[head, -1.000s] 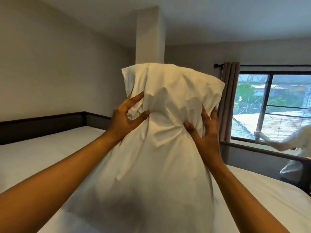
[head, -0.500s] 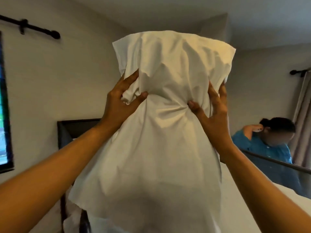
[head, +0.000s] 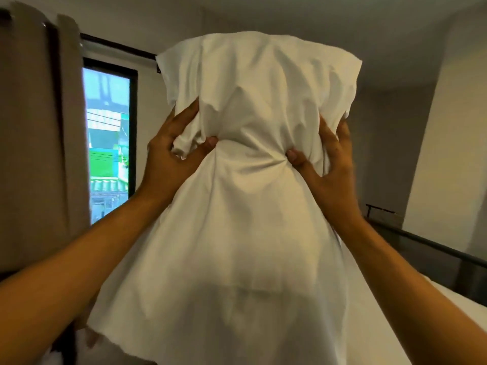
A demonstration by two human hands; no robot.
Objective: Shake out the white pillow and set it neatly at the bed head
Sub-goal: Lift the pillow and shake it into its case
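I hold the white pillow [head: 253,206] upright in the air in front of me, and it fills the middle of the view. My left hand [head: 171,159] pinches the fabric on its left side near the top. My right hand [head: 326,164] grips the right side at the same height. The case bunches into a waist between my thumbs, with the stuffing bulging above and loose cloth hanging wide below. A strip of white bed [head: 458,320] shows at the lower right; the bed head is hidden.
A window [head: 109,143] with a dark frame is at the left, with a grey-brown curtain [head: 39,140] beside it. A dark rail [head: 427,241] runs along the right behind the bed. A pale wall column [head: 448,140] stands at the right.
The view has swung left: a person in blue at the right is gone from sight, and a window and curtain now fill the left. The pillow stays raised in the same two-handed grip.
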